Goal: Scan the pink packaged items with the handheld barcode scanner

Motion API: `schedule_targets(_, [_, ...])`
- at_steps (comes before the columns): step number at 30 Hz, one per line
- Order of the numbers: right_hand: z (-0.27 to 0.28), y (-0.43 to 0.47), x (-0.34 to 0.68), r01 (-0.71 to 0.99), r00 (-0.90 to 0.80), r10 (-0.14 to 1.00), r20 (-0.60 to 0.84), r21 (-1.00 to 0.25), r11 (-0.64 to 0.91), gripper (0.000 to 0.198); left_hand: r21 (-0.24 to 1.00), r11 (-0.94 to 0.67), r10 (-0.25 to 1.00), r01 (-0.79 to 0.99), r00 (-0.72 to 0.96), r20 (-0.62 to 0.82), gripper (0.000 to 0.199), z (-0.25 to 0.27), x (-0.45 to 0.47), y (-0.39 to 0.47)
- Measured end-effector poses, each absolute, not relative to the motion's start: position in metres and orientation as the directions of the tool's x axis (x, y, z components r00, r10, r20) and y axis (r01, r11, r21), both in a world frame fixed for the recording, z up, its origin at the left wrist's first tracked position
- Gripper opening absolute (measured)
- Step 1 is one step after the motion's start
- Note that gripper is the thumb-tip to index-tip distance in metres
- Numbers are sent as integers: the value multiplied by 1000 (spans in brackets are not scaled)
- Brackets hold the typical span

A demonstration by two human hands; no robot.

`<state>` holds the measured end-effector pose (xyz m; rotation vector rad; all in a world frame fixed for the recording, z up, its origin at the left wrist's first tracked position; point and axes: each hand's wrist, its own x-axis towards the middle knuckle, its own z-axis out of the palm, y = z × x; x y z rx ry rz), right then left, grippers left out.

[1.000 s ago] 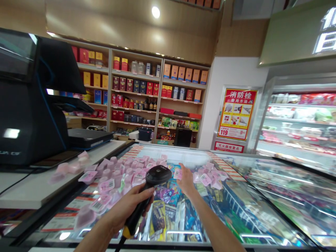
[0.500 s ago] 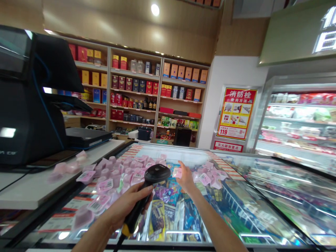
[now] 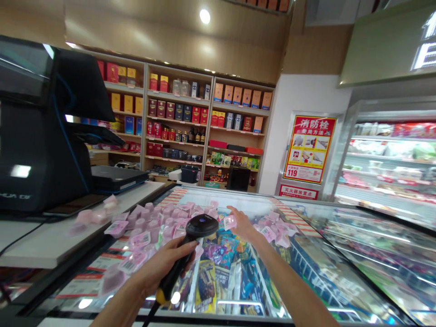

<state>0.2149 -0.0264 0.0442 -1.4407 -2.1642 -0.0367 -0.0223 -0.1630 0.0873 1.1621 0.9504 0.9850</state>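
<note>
My left hand (image 3: 173,261) is wrapped round the handle of a black barcode scanner (image 3: 201,225), its head tilted toward the right. Just right of the scanner head, my right hand (image 3: 241,223) grips a small pink jelly cup (image 3: 230,222) with a printed label. To the left, a large heap of similar pink cups (image 3: 155,225) lies on the freezer's glass top (image 3: 204,195). A smaller group of pink cups (image 3: 277,228) lies on the glass to the right of my right hand.
A black checkout machine (image 3: 41,131) stands on the white counter (image 3: 44,247) at left, with a few pink cups (image 3: 90,216) near the counter's edge. Bagged frozen goods (image 3: 218,277) show under the glass. Shelves of boxes (image 3: 177,111) and a lit fridge (image 3: 391,154) stand behind.
The view has shifted slightly left. My right hand has turned a little, and the pink cup in it is now tilted differently. The scanner remains in my left hand.
</note>
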Motion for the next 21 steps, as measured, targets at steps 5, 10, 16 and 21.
schedule_targets(5, [20,-29,235,977,-106,867,487,-110,181,52,992,90,962,-94,266,-62,24,87,-40,-164])
schedule_targets(10, [2,-34,265,999,32,824,566,-53,-2,41,990,114,971,-80,218,-94,26,85,-60,-164])
schedule_targets(16, [8,-42,246,988,138,768,625,-142,-62,43,989,98,984,-111,161,-80,28,87,-66,-165])
schedule_targets(21, [10,-59,154,856,-212,786,581,-278,436,35,986,91,988,-137,134,-73,28,84,-63,-161])
